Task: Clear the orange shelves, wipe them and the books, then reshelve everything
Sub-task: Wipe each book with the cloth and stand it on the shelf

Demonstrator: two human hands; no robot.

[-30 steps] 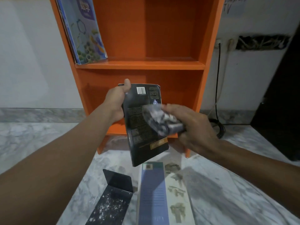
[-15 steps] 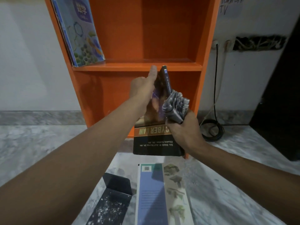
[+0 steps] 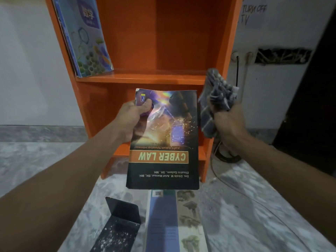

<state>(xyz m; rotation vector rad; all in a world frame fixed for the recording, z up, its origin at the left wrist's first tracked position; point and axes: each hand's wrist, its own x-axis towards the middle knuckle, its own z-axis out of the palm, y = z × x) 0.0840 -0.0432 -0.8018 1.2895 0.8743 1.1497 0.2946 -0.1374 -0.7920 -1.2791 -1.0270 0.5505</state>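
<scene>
Before the shelf (image 3: pixel 141 79), left hand (image 3: pixel 133 118) pinches the book's (image 3: pixel 163 142) floppy corner; right hand (image 3: pixel 227 120) clutches the cloth (image 3: pixel 216 99); the spine looks a firmer hold.

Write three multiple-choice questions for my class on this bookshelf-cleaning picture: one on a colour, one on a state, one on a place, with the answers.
1. The title band on the Cyber Law book is: A green; B orange; C white.
2. The right hand: A lies open and flat; B grips a bunched cloth; C pinches a pen.
3. The blue book: A leans at the left of the upper shelf; B is in the right hand; C lies on the Cyber Law book.

Answers:
1 B, the band behind the words CYBER LAW is orange.
2 B, the hand is curled round the grey cloth.
3 A, it stands tilted on the shelf at its left end.
</scene>
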